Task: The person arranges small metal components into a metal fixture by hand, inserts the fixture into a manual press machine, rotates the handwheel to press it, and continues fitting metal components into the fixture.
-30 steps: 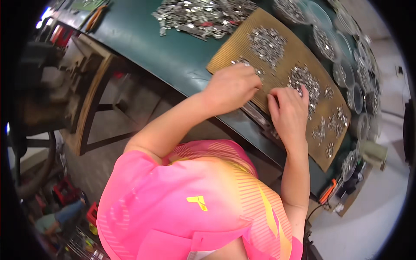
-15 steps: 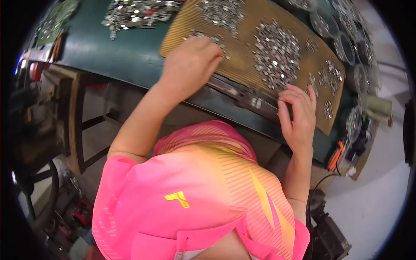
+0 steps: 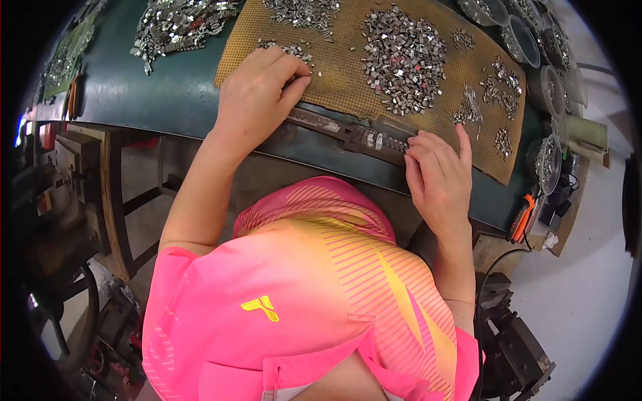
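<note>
My left hand [image 3: 257,93] is over the near left part of a tan ribbed mat [image 3: 328,87]. Its thumb and fingers are curled together; whatever they may pinch is hidden. Just beyond its knuckles lies a small pile of tiny metal pieces [image 3: 294,51]. A narrow dark metal track [image 3: 321,122] runs along the mat's near edge, with shiny links [image 3: 376,140] in its middle. My right hand [image 3: 438,177] closes its thumb and bent fingers at the track's right end, covering it. Its little finger points away, toward some thin metal pins [image 3: 469,110].
A large heap of silvery metal pieces [image 3: 404,60] covers the mat's middle, with smaller piles around it. Linked metal strips [image 3: 177,30] lie at the far left. Clear tubs [image 3: 520,41] line the right side. Orange-handled pliers [image 3: 523,217] sit at the near right corner.
The whole view has shifted, so the table appears farther left and higher. My right hand has come slightly nearer, its thumb drawing closer to its fingers. My left hand keeps about its place over the mat.
</note>
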A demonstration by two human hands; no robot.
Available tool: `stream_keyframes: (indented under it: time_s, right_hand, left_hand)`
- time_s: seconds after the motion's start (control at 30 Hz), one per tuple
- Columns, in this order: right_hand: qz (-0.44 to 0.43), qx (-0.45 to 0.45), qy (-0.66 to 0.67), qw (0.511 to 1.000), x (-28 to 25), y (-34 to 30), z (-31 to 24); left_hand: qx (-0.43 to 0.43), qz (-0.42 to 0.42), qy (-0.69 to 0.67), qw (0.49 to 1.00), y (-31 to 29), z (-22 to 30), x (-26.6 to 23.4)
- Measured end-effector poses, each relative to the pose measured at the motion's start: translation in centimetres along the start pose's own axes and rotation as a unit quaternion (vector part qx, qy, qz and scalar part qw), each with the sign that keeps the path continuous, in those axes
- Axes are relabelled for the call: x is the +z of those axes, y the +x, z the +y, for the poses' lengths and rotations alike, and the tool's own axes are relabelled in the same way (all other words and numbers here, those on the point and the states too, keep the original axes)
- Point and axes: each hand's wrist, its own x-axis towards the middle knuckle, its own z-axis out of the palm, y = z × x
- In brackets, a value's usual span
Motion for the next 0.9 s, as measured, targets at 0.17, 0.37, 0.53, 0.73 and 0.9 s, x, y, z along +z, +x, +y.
stream_keyframes:
  time_s: [0.17,0.37,0.53,0.73,0.9]
  right_hand:
    - [0.010,0.002,0.008,1.000,0.3,-0.1,0.2]
    - [-0.001,0.005,0.008,1.000,-0.1,-0.2,0.6]
    - [0.007,0.102,0.140,0.985,0.0,-0.5,0.5]
    - [0.040,0.125,0.126,0.983,1.1,-0.7,0.0]
    - [0.040,0.149,0.173,0.973,0.7,-0.8,0.1]
  left_hand:
    - [0.012,0.006,0.011,1.000,0.1,0.1,0.0]
    - [0.011,-0.006,-0.005,1.000,0.2,-0.1,-0.1]
    - [-0.040,-0.001,-0.084,0.996,0.0,-0.1,-0.2]
    - [0.024,-0.004,-0.158,0.987,0.6,2.6,0.6]
    - [0.116,-0.055,-0.222,0.967,0.5,6.5,2.5]
